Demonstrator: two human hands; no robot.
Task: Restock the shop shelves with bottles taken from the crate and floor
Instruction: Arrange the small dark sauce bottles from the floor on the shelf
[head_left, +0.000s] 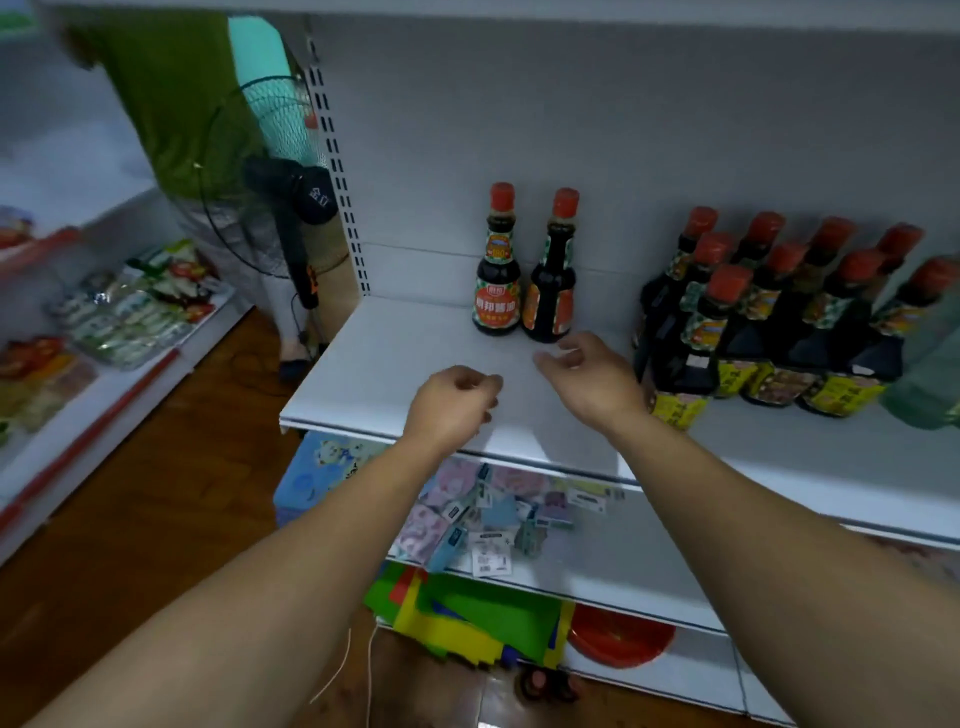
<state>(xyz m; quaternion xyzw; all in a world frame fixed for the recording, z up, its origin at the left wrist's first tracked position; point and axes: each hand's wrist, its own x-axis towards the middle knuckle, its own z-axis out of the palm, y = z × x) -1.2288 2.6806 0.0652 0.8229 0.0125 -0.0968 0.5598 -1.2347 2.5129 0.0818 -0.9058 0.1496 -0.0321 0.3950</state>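
On shelf (395, 358), two labelled bottles (497, 262).

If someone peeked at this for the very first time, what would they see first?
Probably the two dark sauce bottles with red caps standing alone at the back of the white shelf, with a crowd of similar bottles to their right. Just in front, the left hand and right hand hover over the shelf, both empty.

The dark glass sauce bottle with a red cap (497, 265), at about twelve o'clock on the white shelf, has white Chinese words, 厨邦酱油, on its orange label. Its neck label shows "180". Labels on the other bottles are too blurry to read.
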